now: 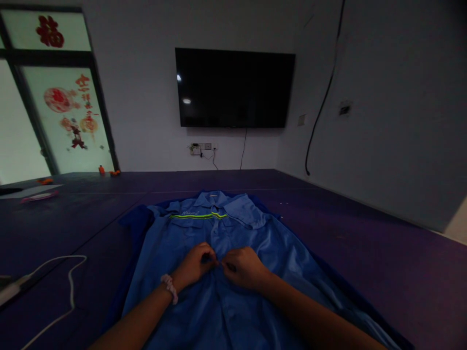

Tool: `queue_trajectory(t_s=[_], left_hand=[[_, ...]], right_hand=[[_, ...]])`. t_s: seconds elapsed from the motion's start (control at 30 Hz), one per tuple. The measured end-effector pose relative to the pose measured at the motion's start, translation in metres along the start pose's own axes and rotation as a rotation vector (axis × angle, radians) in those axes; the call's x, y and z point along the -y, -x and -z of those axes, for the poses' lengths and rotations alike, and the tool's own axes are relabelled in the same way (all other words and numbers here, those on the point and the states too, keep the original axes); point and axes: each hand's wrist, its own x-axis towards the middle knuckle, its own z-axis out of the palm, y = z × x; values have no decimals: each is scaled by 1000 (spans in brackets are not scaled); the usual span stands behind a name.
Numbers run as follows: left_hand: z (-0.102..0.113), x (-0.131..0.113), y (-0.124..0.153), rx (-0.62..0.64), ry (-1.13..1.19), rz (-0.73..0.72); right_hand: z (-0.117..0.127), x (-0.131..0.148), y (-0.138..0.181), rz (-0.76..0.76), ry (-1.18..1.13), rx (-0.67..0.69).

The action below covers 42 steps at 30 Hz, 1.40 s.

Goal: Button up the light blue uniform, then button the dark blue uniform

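Observation:
A blue work shirt (pixel 171 272) with a collar and a yellow-green stripe across the chest lies spread out, front side up, its collar pointing away from me. Darker blue cloth (pixel 136 221) shows beneath its edges. Both hands meet over the shirt's front opening, about midway down. My left hand (pixel 195 265), with a pale scrunchie (pixel 170 288) at the wrist, pinches the opening's edge between thumb and fingers. Facing it, my right hand (pixel 244 266) pinches the same spot, fingertips almost touching the left ones. Any button between them is too small to make out.
The shirt lies on a dark purple surface (pixel 328 204). To the left are a white cable (pixel 71 282) with a power strip (pixel 10 291) and a flat pale sheet (pixel 36 190). Small orange objects (pixel 115 173) sit near the door. A television (pixel 235 87) hangs on the far wall.

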Motion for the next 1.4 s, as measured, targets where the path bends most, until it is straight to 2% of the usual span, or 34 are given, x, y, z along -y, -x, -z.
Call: queue_trajectory(t_s=[0.27, 0.53, 0.77, 1.2, 1.4], left_hand=[[-2, 1, -1, -13, -32, 5], [-4, -2, 0, -42, -77, -9], [-4, -6, 0, -52, -112, 2], [-1, -10, 1, -22, -140, 27], [0, -9, 0, -3, -135, 27]], right_hand=[[4, -4, -1, -24, -22, 66], [8, -6, 0, 25, -58, 107], [8, -4, -2, -31, -61, 152], [1, -8, -3, -66, -225, 91], [1, -10, -4, -56, -179, 120]])
